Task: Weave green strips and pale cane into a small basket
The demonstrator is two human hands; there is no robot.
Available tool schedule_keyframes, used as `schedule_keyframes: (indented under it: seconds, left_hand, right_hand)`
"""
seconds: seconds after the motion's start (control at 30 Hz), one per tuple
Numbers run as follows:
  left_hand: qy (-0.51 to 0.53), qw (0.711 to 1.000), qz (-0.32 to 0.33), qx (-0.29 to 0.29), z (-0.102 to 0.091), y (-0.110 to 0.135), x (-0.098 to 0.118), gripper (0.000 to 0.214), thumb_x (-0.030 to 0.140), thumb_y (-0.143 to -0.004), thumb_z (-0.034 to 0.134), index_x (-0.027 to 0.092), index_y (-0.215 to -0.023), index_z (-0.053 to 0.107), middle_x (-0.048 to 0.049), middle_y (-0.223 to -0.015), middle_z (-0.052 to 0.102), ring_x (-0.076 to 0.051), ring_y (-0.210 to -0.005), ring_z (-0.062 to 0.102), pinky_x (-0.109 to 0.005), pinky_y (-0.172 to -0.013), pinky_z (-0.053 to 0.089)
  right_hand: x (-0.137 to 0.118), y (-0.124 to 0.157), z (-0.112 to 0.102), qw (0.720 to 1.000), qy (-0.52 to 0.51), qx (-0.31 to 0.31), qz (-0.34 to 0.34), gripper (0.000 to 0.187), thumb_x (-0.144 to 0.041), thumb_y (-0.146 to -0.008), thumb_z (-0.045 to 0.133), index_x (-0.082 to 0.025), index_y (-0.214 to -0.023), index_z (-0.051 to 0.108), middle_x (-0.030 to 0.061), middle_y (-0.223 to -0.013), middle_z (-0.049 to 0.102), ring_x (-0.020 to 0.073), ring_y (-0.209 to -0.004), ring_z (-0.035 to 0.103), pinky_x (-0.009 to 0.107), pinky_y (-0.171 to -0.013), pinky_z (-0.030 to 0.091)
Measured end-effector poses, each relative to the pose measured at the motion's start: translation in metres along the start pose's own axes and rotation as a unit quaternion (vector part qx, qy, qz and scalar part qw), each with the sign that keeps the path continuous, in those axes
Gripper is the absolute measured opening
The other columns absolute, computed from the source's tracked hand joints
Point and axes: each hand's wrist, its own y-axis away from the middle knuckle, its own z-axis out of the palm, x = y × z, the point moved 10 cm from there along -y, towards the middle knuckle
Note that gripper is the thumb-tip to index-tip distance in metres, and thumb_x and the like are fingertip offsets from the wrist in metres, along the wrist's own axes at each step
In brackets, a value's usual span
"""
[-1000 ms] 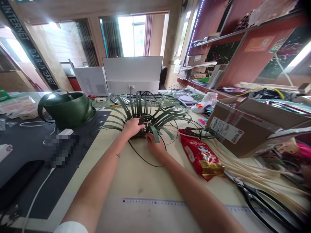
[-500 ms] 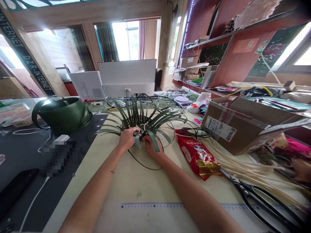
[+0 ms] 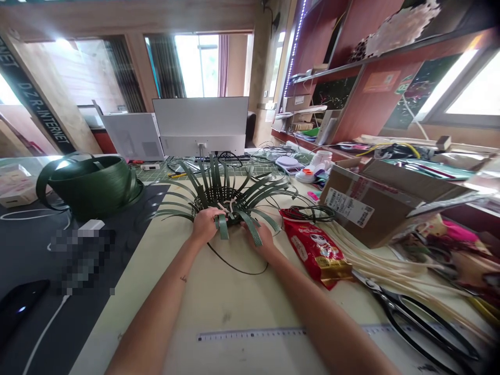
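A half-woven basket of dark green flat strips sits in front of me, its loose strips fanning outward. At its near side, my left hand is closed, thumb and fingers pinching the edge beside a hanging green strip. My right hand is at the near right of the basket, behind another drooping strip; its fingers look curled but are partly covered, and what they hold is hidden. A thin dark cord loops on the table from the left hand's side toward the right wrist.
A big green strip coil stands left. On the right lie a red snack bag, black-handled scissors, pale canes and an open cardboard box. A ruler runs near me; a monitor stands behind.
My right hand has shifted right, away from my left hand, and the cord loop has widened that way. My left hand stays at the basket's near edge. The view has turned slightly.
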Motion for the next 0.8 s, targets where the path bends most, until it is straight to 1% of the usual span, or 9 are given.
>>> schedule_keyframes:
  seconds: [0.1, 0.17, 0.23, 0.33, 0.47, 0.63, 0.73, 0.8]
  left_hand:
    - [-0.020, 1.000, -0.006, 0.011, -0.001, 0.001, 0.002, 0.011, 0.026, -0.081, 0.062, 0.022, -0.084, 0.072, -0.0034, -0.092, 0.072, -0.019, -0.085, 0.064, -0.025, -0.071, 0.045]
    - [-0.030, 0.999, -0.014, 0.021, -0.002, 0.002, 0.002, 0.011, 0.025, -0.081, 0.062, 0.022, -0.084, 0.072, -0.0023, -0.094, 0.072, -0.018, -0.086, 0.065, -0.025, -0.072, 0.045]
    - [-0.037, 0.999, -0.024, 0.027, -0.003, 0.002, 0.002, 0.010, 0.025, -0.080, 0.063, 0.022, -0.084, 0.072, -0.0019, -0.094, 0.072, -0.018, -0.086, 0.065, -0.025, -0.073, 0.046]
    - [-0.047, 0.998, -0.039, 0.029, -0.003, 0.002, 0.001, 0.010, 0.024, -0.080, 0.063, 0.022, -0.084, 0.072, -0.0022, -0.095, 0.073, -0.018, -0.087, 0.065, -0.025, -0.074, 0.046]
    - [-0.044, 0.997, -0.048, 0.031, -0.005, 0.002, 0.002, 0.012, 0.021, -0.080, 0.061, 0.021, -0.086, 0.072, -0.0028, -0.095, 0.073, -0.019, -0.087, 0.064, -0.025, -0.073, 0.044]
    - [-0.025, 0.998, -0.048, 0.020, -0.006, 0.002, 0.004, 0.012, 0.019, -0.079, 0.060, 0.022, -0.084, 0.070, -0.0026, -0.092, 0.072, -0.019, -0.083, 0.064, -0.025, -0.071, 0.043]
    - [-0.030, 0.998, -0.057, 0.014, -0.006, 0.000, 0.003, 0.011, 0.019, -0.077, 0.062, 0.022, -0.084, 0.070, -0.0031, -0.089, 0.072, -0.019, -0.080, 0.063, -0.025, -0.069, 0.042]
    - [-0.034, 0.997, -0.068, 0.007, -0.006, -0.001, 0.003, 0.012, 0.018, -0.077, 0.061, 0.022, -0.084, 0.070, -0.0036, -0.087, 0.072, -0.019, -0.078, 0.063, -0.025, -0.067, 0.042]
  right_hand:
    - [0.005, -0.001, 0.004, 0.998, 0.032, -0.031, 0.036, 0.029, -0.033, -0.091, 0.042, -0.020, -0.085, 0.067, 0.0077, -0.090, 0.070, 0.0229, -0.082, 0.062, 0.029, -0.067, 0.042]
    - [0.006, 0.000, 0.007, 0.997, 0.056, -0.038, 0.036, 0.029, -0.034, -0.092, 0.042, -0.020, -0.087, 0.067, 0.0083, -0.092, 0.070, 0.0238, -0.085, 0.062, 0.030, -0.067, 0.042]
    - [0.004, 0.001, 0.011, 0.997, 0.066, -0.039, 0.015, 0.026, -0.034, -0.091, 0.044, -0.020, -0.089, 0.067, 0.0076, -0.091, 0.070, 0.0238, -0.086, 0.062, 0.030, -0.067, 0.042]
    - [-0.009, 0.002, 0.018, 0.997, 0.048, -0.022, -0.051, 0.023, -0.035, -0.089, 0.050, -0.022, -0.095, 0.068, 0.0059, -0.093, 0.069, 0.0219, -0.088, 0.062, 0.029, -0.071, 0.043]
    - [-0.023, 0.004, 0.022, 0.995, 0.020, 0.016, -0.095, 0.027, -0.036, -0.091, 0.047, -0.022, -0.102, 0.067, 0.0063, -0.097, 0.069, 0.0201, -0.088, 0.061, 0.029, -0.074, 0.044]
    - [-0.027, 0.004, 0.019, 0.994, 0.007, 0.042, -0.098, 0.028, -0.031, -0.093, 0.042, -0.022, -0.099, 0.068, 0.0056, -0.101, 0.069, 0.0208, -0.092, 0.060, 0.030, -0.080, 0.044]
    - [-0.027, 0.002, 0.021, 0.995, -0.002, 0.036, -0.093, 0.027, -0.030, -0.092, 0.042, -0.022, -0.098, 0.067, 0.0059, -0.099, 0.069, 0.0205, -0.091, 0.060, 0.029, -0.080, 0.044]
    - [-0.027, -0.001, 0.026, 0.996, -0.004, 0.024, -0.086, 0.027, -0.029, -0.092, 0.041, -0.022, -0.096, 0.067, 0.0059, -0.098, 0.069, 0.0200, -0.089, 0.060, 0.029, -0.079, 0.044]
